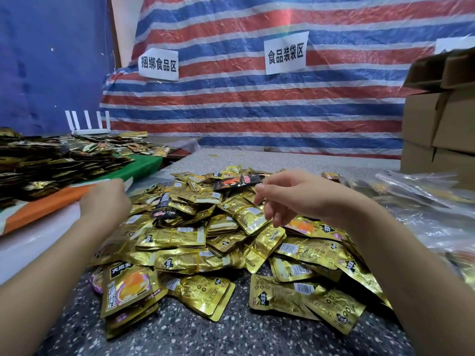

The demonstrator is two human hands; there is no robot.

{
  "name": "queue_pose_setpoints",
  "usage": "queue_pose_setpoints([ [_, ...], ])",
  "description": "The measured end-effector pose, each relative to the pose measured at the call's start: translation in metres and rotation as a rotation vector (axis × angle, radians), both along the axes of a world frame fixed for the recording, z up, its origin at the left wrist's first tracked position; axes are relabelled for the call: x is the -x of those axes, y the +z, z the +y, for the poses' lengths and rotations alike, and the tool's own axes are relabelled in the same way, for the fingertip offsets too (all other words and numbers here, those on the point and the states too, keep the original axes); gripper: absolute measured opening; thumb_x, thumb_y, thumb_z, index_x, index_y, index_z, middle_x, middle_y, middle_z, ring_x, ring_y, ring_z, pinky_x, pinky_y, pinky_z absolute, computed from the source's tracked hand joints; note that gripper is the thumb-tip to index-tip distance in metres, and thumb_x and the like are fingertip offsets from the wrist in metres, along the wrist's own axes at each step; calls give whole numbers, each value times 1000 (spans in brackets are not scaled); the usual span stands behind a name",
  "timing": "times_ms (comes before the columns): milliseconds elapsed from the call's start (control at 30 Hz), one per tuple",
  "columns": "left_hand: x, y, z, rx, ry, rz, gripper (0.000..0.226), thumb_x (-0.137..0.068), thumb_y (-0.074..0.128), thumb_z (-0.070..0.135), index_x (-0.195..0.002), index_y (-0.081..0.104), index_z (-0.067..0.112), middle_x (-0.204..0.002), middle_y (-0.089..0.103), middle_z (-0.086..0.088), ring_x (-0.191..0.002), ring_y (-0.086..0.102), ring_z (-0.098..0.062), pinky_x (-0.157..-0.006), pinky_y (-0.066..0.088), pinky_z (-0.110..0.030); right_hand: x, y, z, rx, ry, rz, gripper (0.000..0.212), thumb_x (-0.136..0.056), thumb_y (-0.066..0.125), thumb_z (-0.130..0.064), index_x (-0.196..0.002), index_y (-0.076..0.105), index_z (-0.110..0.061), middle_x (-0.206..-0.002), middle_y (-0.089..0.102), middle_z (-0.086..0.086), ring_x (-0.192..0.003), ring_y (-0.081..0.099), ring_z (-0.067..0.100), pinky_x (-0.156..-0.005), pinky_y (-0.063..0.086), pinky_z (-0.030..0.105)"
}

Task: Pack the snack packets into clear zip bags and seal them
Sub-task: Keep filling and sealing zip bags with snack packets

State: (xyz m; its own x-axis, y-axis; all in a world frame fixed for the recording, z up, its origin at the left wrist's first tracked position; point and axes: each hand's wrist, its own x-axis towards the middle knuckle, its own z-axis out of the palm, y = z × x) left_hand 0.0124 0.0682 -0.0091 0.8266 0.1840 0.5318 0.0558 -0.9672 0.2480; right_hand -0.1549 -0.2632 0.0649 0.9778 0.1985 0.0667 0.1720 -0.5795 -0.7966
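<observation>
While the glossy gold foil snack packets (205, 235) are lying heaped every way, the right hand (290, 194) is hovering loosely open, empty; the left hand's (105, 201) grasp I cannot tell.

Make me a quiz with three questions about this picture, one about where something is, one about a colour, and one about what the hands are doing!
1. Where are the cardboard boxes?
A. at the right edge
B. at the left edge
C. under the packets

2. What colour are most snack packets in the pile?
A. green
B. gold
C. white

3. What is the right hand doing?
A. holding a clear bag
B. gripping a box
C. hanging over the pile, holding nothing

Answers:
1 A, the boxes are stacked at the right edge, by the striped tarp.
2 B, nearly every packet is shiny gold; only a few are black.
3 C, its fingers are loosely curled above the packets with nothing in them.
</observation>
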Motion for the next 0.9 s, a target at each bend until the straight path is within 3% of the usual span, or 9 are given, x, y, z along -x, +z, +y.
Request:
queue_pose_setpoints([
  [67, 8, 14, -19, 5, -35, -55, 11, -94, 50, 11, -87, 58, 6, -72, 55, -13, -70, 51, -33, -59, 39, -35, -1, 0, -1, -6, 1, 2, 32, -102, 49, -39, -97, 70, -15, -73, 69, 0, -65, 66, 13, -65, 54, 28],
  [200, 34, 41, -64, 60, -234, -258, 14, -96, 48, 14, -94, 61, 9, -82, 65, -18, -73, 57, -36, -65, 49, -41, 0, 1, -5, -31, -9, 1, 34, -102, 49, -41, -96, 70, -16, -73, 69, -1, -65, 66, 12, -65, 54, 28],
  [333, 69, 54, -122, 181, -646, -507, 24, -101, 46, 14, -110, 67, 8, -74, 66, -8, -57, 56, -22, -52, 47, -36, -3, 2, -5, -177, -102, -2, 51, -101, 39, -52, -98, 67, -9, -68, 68, 0, -61, 63, 12, -55, 52, 23],
  [433, 95, 51, -164, 248, -914, -592, 31, -102, 45, 20, -121, 66, 8, -93, 74, -4, -69, 66, -10, -57, 53, -24, -8, 3, -5, -367, -200, -23, 67, -102, 25, -59, -94, 67, -7, -66, 68, 2, -62, 64, 15, -54, 50, 26],
  [500, 107, 40, -184, 262, -1016, -632, 31, -102, 45, 20, -123, 64, 7, -96, 73, -2, -68, 59, 3, -61, 46, -9, -10, 5, -7, -465, -241, -47, 73, -101, 20, -64, -91, 67, -8, -70, 71, 3, -65, 67, 17, -55, 52, 27],
  [600, 115, 16, -200, 316, -1137, -617, 34, -100, 46, 15, -130, 60, 7, -114, 70, -2, -95, 66, -4, -81, 54, -22, -10, 7, -12, -524, -280, -42, 76, -99, 23, -67, -92, 69, -7, -80, 75, 8, -69, 72, 17, -55, 53, 26],
  [733, 117, -2, -200, 260, -1204, -567, 41, -98, 45, 12, -138, 55, 7, -138, 59, -4, -129, 54, -12, -105, 45, -30, -9, 8, -12, -521, -357, -89, 45, -104, 42, -42, -93, 67, -6, -76, 72, 10, -62, 69, 15, -54, 53, 25],
  [833, 121, -7, -199, 228, -1196, -506, 43, -102, 39, 23, -140, 52, 9, -146, 51, -3, -137, 45, -10, -112, 38, -29, -9, 8, -12, -551, -355, -154, 30, -102, 46, -16, -84, 68, -7, -64, 68, 3, -55, 63, 12, -52, 52, 22],
  [900, 123, -8, -200, 209, -1192, -458, 46, -104, 35, 29, -142, 50, 10, -149, 48, -4, -139, 42, -12, -111, 40, -35, -8, 8, -11, -533, -366, -169, 28, -100, 47, -11, -81, 68, -9, -59, 66, 1, -53, 60, 11, -52, 51, 22],
])
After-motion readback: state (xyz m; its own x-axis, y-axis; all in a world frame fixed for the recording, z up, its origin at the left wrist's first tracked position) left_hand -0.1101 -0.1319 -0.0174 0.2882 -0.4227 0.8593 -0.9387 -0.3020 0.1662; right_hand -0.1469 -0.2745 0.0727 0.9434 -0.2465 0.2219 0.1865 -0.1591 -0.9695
